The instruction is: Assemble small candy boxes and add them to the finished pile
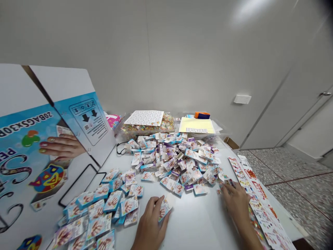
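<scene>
My left hand (pixel 152 222) is closed around a small printed box (pixel 165 207) with a hand picture on it, above the white table near its front. Over at the right, my right hand (pixel 235 201) has its fingers bent down by small colourful wrapped pieces at the table's edge; what its fingertips hold is too small to make out. A big heap of similar small boxes (pixel 171 158) lies across the middle. More boxes (pixel 97 210) are piled to the left of my left hand.
A large printed carton (pixel 44 149) stands at the left. Behind the heap are a clear tub (pixel 148 126) of colourful pieces under a sheet, and another tub under yellow paper (pixel 196 125). Sticker sheets (pixel 257 201) line the right edge. A wall rises behind.
</scene>
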The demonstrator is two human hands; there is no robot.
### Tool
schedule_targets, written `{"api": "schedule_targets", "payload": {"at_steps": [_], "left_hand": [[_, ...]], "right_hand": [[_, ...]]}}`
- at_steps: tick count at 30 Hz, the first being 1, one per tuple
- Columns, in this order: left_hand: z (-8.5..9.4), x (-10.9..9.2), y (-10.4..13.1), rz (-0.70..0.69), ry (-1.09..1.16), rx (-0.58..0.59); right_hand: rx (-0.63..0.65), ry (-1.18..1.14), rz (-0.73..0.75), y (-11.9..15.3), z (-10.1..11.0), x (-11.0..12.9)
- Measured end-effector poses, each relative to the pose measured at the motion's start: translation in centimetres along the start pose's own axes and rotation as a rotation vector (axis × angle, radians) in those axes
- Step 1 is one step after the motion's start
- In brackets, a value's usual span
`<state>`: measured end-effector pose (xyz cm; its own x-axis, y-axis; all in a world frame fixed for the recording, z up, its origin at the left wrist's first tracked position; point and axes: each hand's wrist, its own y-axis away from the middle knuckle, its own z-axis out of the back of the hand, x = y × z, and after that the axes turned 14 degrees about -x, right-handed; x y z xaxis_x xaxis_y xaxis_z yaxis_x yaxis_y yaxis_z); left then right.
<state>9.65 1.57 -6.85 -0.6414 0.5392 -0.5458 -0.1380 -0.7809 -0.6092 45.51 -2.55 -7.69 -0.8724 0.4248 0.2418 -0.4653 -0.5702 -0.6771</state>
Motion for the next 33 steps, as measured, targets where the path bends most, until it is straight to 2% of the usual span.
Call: {"api": "schedule_targets", "payload": {"at_steps": [3, 6, 8, 10, 12, 15, 17, 21, 24, 26, 28, 30, 31, 33], "left_hand": [[0.9, -1.4, -0.3, 0.188, 0.124, 0.054], [1.3, -3.1, 0.7, 0.475, 0.286, 0.156], [1.1, -4.2, 2.3, 0.715, 0.432, 0.214], [0.8, -5.3, 4.2, 0.939, 0.585, 0.253], [0.5, -6.0, 5.7, 1.053, 0.689, 0.288], [0.8, -6.3, 6.3, 1.074, 0.766, 0.261], [1.4, -6.2, 5.8, 1.086, 0.767, 0.214], [2.9, -6.0, 4.3, 1.004, 0.632, 0.197], [3.7, -6.1, 3.5, 0.876, 0.556, 0.244], [3.8, -6.2, 3.1, 0.816, 0.552, 0.334], [3.8, -6.3, 2.8, 0.765, 0.587, 0.415], [3.8, -6.1, 2.7, 0.719, 0.605, 0.447], [3.8, -5.9, 2.6, 0.703, 0.598, 0.452], [4.0, -5.5, 2.5, 0.664, 0.558, 0.477]], "right_hand": [[-0.119, -0.079, -0.083, -0.6, 1.1, 0.6], [-0.168, -0.323, -0.184, -0.4, 3.2, 2.6], [-0.078, -0.499, -0.251, 1.0, 4.8, 4.8], [0.073, -0.644, -0.266, 3.5, 6.2, 7.6], [0.220, -0.797, -0.252, 6.6, 7.2, 10.6], [0.404, -1.009, -0.238, 10.7, 7.9, 14.5], [0.482, -1.093, -0.307, 12.3, 8.1, 16.1], [0.572, -1.184, -0.519, 12.7, 8.1, 16.8], [0.578, -1.205, -0.541, 11.7, 8.4, 16.4], [0.540, -1.158, -0.421, 10.8, 8.6, 16.2], [0.473, -1.085, -0.168, 9.8, 9.0, 16.0], [0.457, -1.023, 0.130, 8.6, 9.5, 15.7], [0.481, -0.992, 0.252, 8.0, 9.8, 15.6], [0.603, -0.916, 0.402, 6.5, 10.6, 15.2]]}}
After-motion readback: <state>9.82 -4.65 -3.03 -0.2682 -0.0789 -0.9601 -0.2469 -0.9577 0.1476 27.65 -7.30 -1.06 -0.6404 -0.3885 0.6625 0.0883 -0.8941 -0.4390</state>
